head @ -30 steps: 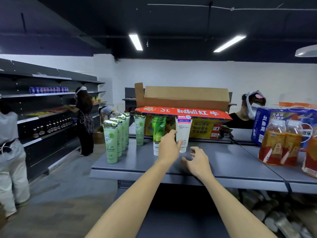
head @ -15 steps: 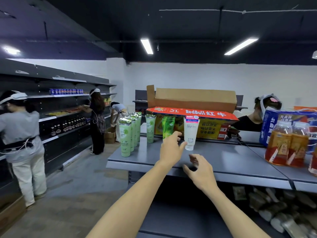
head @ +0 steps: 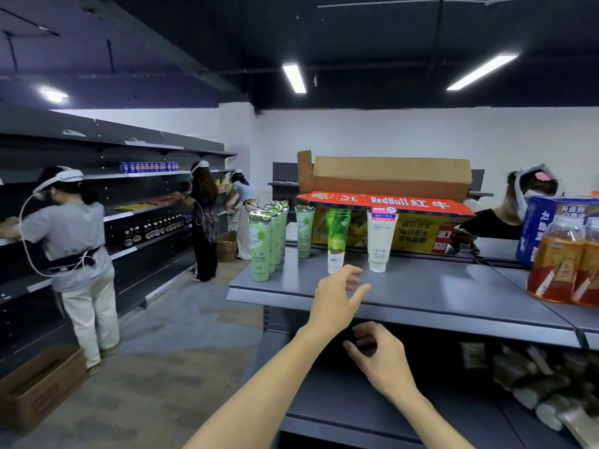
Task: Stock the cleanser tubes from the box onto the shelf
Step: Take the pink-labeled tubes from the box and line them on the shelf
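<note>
Left hand (head: 337, 299) raised over front edge of grey shelf (head: 453, 286), forearm extended up from lower frame, fingers loosely spread and slightly bent, thumb out to the right, holding nothing; fingertips just short of bright green tube (head: 337, 241), not touching. Right hand (head: 382, 358) lower, below shelf lip, in front of dark lower bay, fingers loosely curled, palm turned inward, empty. Cleanser tubes standing cap-down on shelf top: row of pale green tubes (head: 261, 247) at left end, lined front to back; single pale green tube (head: 304, 231) further back; bright green tube near centre; white tube (head: 381, 238) with pink band just to its right, apart from it. Red and yellow RedBull carton (head: 421, 222) behind tubes, open cardboard box (head: 389, 176) on top. Bottled orange drinks (head: 564, 264) at right end of shelf. Box (head: 35, 384) on floor at lower left.
</note>
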`<state>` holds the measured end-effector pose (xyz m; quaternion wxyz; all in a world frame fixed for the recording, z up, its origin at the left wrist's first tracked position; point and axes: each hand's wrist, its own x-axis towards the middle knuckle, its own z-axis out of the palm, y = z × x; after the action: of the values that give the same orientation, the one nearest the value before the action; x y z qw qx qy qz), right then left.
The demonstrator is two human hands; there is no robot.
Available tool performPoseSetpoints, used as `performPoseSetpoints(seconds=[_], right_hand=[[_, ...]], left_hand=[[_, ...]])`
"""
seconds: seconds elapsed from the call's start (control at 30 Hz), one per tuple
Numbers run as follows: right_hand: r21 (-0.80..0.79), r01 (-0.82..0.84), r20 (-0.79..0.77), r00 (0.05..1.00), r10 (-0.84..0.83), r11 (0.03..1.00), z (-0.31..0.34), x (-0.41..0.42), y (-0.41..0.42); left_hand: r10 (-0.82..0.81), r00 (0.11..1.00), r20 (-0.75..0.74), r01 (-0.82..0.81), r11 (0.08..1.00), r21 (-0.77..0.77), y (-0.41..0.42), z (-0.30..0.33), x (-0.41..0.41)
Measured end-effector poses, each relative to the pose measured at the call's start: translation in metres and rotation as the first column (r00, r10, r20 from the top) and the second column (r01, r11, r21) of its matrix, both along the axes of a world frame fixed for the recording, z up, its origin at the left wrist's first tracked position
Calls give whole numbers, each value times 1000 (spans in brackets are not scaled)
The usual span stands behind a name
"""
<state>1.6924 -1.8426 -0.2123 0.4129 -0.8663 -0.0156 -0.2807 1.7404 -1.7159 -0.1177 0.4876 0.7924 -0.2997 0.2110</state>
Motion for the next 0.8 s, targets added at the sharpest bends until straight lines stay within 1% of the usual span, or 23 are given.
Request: performPoseSetpoints(seconds=[0.1,0.37,0.5,0.67,0.8], right_hand=[[-23,-1,-40,999,0,1000,-11,-3,1],[1,13,-178,984,-12,1000,-57,-14,4],[-34,23,-311,950,-32,999,-97,-24,5],[-75,49,-375,924,-74,996,-146,-40,3],[23,85,-471,880,-65,996,-183,-64,3]], left_hand=[[-22,1000,-8,22,1000,-10,5,-10,-1],[-66,993,-93,66,998,-10,13,-49,-14],[-70,983,-171,71,997,2,20,-87,-19],[-53,967,-249,67,997,49,28,-135,-26],[-22,944,-330,59,993,103,35,-188,-37]])
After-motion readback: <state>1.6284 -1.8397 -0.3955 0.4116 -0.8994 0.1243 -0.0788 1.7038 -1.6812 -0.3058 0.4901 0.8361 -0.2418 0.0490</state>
